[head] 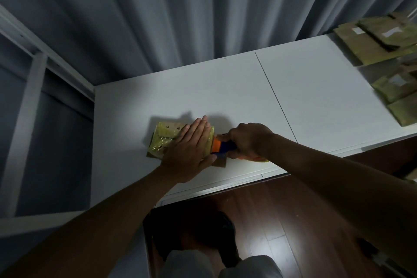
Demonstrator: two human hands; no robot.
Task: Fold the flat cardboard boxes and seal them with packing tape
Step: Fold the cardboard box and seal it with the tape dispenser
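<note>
Head view, left hand: I see it flat, fingers straight, pressing on the box.
Right hand: curled round the tape dispenser, at the box's right end.
Box: taped, on the table near its front edge.
Stack: flat boxes, far right.

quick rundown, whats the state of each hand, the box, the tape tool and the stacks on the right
left hand: flat, straight fingers pressing down on the box
right hand: curled round the tape dispenser's handle
box: folded, lying on the table, covered in yellowish tape
tape dispenser: held against the box's right end
flat boxes: stacked at the table's right end, untouched
table: white, seam across top
</note>
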